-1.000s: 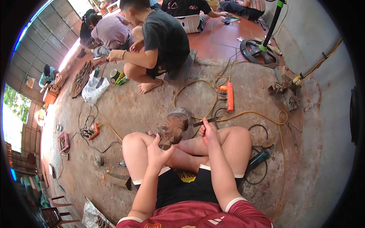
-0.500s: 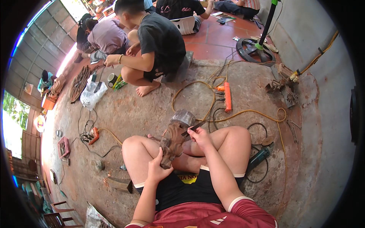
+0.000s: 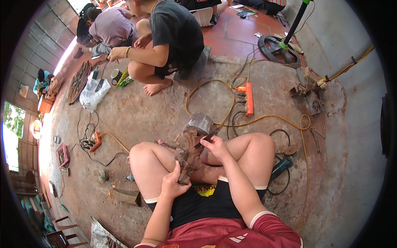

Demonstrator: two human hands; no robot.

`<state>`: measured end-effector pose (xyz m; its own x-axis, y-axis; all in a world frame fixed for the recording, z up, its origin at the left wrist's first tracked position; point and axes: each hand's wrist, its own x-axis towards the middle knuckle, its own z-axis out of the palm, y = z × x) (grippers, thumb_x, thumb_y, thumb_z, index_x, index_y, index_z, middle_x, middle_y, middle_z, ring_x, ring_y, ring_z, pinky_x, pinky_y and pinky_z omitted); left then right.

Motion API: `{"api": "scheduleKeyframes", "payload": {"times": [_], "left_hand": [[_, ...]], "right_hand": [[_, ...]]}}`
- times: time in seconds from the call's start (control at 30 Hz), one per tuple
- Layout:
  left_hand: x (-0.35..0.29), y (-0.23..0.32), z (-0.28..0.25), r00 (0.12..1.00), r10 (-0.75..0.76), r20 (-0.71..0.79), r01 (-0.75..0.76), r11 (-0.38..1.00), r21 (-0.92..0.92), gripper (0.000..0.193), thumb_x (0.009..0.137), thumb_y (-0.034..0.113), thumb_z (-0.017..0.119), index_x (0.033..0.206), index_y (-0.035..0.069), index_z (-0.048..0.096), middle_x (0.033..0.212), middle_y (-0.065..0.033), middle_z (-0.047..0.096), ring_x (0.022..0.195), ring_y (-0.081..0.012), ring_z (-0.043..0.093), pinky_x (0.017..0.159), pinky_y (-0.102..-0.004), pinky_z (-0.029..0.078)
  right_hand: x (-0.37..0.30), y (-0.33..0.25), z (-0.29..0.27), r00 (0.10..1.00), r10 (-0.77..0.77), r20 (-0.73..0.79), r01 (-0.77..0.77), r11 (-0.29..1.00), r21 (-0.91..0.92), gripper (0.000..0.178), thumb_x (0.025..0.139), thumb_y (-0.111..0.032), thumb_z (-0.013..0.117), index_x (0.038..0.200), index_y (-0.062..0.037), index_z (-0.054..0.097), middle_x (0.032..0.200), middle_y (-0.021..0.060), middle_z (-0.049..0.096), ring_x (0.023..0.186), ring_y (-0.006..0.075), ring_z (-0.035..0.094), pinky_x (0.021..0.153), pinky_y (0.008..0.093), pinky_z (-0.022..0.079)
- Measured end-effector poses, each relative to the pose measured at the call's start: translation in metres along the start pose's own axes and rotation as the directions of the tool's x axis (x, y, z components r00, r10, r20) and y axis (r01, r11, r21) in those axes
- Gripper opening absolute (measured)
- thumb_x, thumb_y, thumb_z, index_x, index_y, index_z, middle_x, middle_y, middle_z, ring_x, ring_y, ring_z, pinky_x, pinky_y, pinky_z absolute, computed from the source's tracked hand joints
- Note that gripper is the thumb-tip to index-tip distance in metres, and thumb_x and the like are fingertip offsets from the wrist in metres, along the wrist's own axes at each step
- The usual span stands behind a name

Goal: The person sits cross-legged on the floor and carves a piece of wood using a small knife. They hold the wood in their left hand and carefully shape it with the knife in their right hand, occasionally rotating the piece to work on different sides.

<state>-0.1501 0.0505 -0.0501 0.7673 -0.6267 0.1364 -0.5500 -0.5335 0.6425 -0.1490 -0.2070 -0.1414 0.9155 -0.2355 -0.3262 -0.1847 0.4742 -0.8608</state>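
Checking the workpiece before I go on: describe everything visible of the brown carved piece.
The carved piece is brown, wood-like, with rounded, deeply cut shapes. It slants between the bent legs, the left hand gripping its near end. Its far end meets a greyish round block, perhaps its base. A dark flat tool in the right hand lies at its right side, contact unclear.

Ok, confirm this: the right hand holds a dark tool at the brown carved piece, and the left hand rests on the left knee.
Wrong on the left hand: the head view shows it holding the near end of the brown carved piece, not on the left knee. The right hand does hold the dark tool at it.
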Motion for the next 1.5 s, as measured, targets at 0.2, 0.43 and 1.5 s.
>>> {"api": "scheduleKeyframes", "payload": {"times": [0.2, 0.43, 1.5], "left_hand": [[0.000, 0.001, 0.000, 0.999, 0.043, 0.019, -0.043, 0.999, -0.005, 0.096, 0.061, 0.013, 0.082, 0.145, -0.010, 0.041, 0.102, -0.0249, 0.070, 0.081, -0.0347, 0.071, 0.071, -0.0391, 0.058], [-0.002, -0.003, 0.005, 0.995, 0.099, 0.021, -0.100, 0.995, 0.021, 0.094, 0.061, 0.013, 0.080, 0.143, -0.011, 0.043, 0.103, -0.0218, 0.071, 0.077, -0.0333, 0.071, 0.069, -0.0381, 0.057], [0.000, 0.000, 0.007, 0.998, 0.062, -0.017, -0.061, 0.998, 0.029, 0.095, 0.061, 0.017, 0.081, 0.143, -0.012, 0.043, 0.072, -0.0176, 0.066, 0.063, -0.0319, 0.068, 0.060, -0.0396, 0.055]], "right_hand": [[0.000, -0.004, 0.000, 0.999, 0.036, -0.016, -0.036, 0.999, 0.012, 0.013, 0.091, -0.012, 0.075, 0.102, -0.0040, 0.074, 0.093, -0.0034, 0.070, 0.086, 0.0058, 0.060, 0.078, 0.0236, 0.047], [0.008, 0.000, -0.007, 0.976, -0.087, -0.200, 0.065, 0.992, -0.111, 0.015, 0.091, -0.013, 0.076, 0.101, -0.0021, 0.074, 0.093, -0.0020, 0.070, 0.084, 0.0052, 0.060, 0.077, 0.0235, 0.048], [0.019, 0.012, -0.017, 0.919, -0.325, -0.224, 0.293, 0.942, -0.165, 0.016, 0.092, -0.015, 0.075, 0.099, -0.0008, 0.075, 0.088, -0.0026, 0.070, 0.081, 0.0046, 0.060, 0.073, 0.0230, 0.049]]}}
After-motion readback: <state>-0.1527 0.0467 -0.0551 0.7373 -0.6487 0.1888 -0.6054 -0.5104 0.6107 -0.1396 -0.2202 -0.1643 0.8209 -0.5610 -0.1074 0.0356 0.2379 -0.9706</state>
